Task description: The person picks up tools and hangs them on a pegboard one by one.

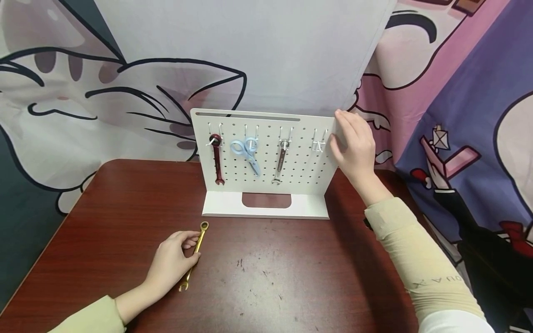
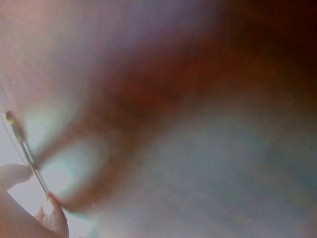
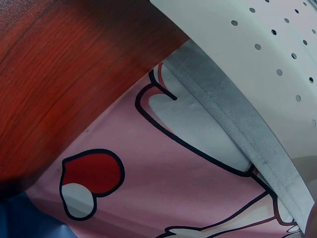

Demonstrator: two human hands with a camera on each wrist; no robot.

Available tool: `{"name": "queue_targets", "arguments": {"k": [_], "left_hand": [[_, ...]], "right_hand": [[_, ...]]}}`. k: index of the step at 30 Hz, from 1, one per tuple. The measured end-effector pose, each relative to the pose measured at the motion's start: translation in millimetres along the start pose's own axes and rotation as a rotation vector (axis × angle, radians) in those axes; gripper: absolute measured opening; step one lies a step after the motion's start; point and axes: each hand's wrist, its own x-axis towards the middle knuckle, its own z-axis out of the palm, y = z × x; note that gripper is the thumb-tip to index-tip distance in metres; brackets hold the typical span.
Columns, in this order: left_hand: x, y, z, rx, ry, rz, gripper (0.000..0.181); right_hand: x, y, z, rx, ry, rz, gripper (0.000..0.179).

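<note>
My left hand (image 1: 170, 259) pinches a gold combination wrench (image 1: 200, 241) between thumb and fingers, low over the table in front of the stand. Its ring end points away from me, its open end toward me. In the left wrist view the wrench (image 2: 17, 134) and fingertips show at the lower left. My right hand (image 1: 359, 145) grips the upper right edge of a white pegboard (image 1: 266, 184), thumb on the front face. On the board's hooks hang a dark red wrench (image 1: 217, 162), light blue scissors (image 1: 252, 162) and a silver wrench (image 1: 281, 161). The rightmost hook (image 1: 319, 146) holds nothing.
The pegboard's white base (image 1: 225, 203), with a cutout, stands on the dark reddish wooden table (image 1: 137, 203). Behind the table hangs a cartoon-printed cloth (image 1: 137, 115). More printed cloth (image 1: 466, 115) hangs close on the right.
</note>
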Motion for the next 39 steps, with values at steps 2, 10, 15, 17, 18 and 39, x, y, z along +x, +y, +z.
{"name": "queue_targets", "arguments": {"k": [2,10,15,17,18,39], "left_hand": [[2.3,0.2,-2.6,-0.002,-0.011,-0.037,0.041],[12.4,-4.1,-7.3,-0.108,-0.082,-0.168,0.03],[18.1,-6.9,-10.2,-0.137,-0.145,-0.19,0.028],[20.9,-8.0,-12.7,-0.153,-0.183,-0.211,0.029],[22.4,-8.7,-13.9,-0.166,-0.205,-0.224,0.029],[44.4,-0.8,-3.8,-0.207,-0.367,-0.1,0.015]], "right_hand": [[-0.1,0,0,-0.003,-0.002,0.001,0.045],[-0.4,0,0,-0.004,-0.004,0.003,0.045],[-0.9,0,0,-0.004,0.001,0.004,0.044],[-0.9,0,0,-0.002,0.003,0.002,0.044],[-0.9,0,0,-0.002,0.003,0.001,0.044],[0.2,0,0,-0.005,-0.004,-0.003,0.045]]}}
